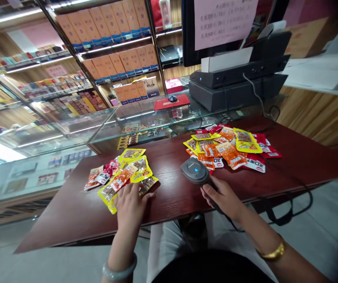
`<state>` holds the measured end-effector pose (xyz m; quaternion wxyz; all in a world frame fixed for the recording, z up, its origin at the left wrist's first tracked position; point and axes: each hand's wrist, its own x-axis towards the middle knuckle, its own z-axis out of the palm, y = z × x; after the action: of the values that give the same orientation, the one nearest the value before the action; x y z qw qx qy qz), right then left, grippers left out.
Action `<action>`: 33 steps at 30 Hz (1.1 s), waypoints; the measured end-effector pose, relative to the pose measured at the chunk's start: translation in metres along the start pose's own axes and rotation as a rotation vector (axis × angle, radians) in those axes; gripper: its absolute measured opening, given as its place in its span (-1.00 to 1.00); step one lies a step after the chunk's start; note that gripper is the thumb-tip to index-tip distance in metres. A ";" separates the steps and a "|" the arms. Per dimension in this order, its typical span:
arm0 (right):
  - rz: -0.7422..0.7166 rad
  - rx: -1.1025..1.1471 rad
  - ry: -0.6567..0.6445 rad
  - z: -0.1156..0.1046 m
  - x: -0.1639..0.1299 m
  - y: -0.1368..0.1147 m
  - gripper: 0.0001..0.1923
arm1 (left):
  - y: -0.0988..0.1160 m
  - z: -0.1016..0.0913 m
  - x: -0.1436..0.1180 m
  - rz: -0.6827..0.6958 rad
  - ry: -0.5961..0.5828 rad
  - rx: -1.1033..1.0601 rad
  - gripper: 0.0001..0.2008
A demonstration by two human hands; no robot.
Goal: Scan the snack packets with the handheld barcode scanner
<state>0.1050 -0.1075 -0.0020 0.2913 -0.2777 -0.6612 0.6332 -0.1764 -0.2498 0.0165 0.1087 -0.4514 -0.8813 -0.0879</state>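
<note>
My right hand [222, 196] is wrapped round the handle of a dark grey barcode scanner [195, 171], its head lit by a small blue light. The scanner hovers over the table just short of the right pile of snack packets [230, 153], which are yellow, orange and red. At the left lies another pile of snack packets [141, 168] in similar colours. My left hand [130, 202] rests on that pile's near side, thumb apart and fingers stretched out over the packets. Its fingertips partly cover an orange packet [124, 176] and a yellow packet [108, 196].
Both piles lie on a dark red wooden table [77, 220]. Behind it stands a glass display counter [139, 120] with a mouse [172, 98] on a red mat. A black cash register [234, 86] stands at the back right. A cable [301, 208] hangs at the table's right front.
</note>
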 end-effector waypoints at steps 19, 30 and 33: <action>0.006 -0.035 0.038 -0.008 -0.007 0.004 -0.53 | 0.065 -0.001 -0.003 0.147 -0.203 -0.374 -0.71; -0.007 -0.014 0.026 -0.011 -0.013 0.004 -0.55 | 0.083 0.016 -0.007 0.027 -0.220 -0.055 -0.03; -0.021 -0.027 0.022 -0.011 -0.013 0.004 -0.55 | 0.086 0.013 -0.002 0.021 -0.224 -0.048 0.11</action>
<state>0.1222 -0.1097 -0.0066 0.3013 -0.2817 -0.6693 0.6180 -0.1067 -0.1984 0.0080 -0.0003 -0.4701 -0.8808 -0.0566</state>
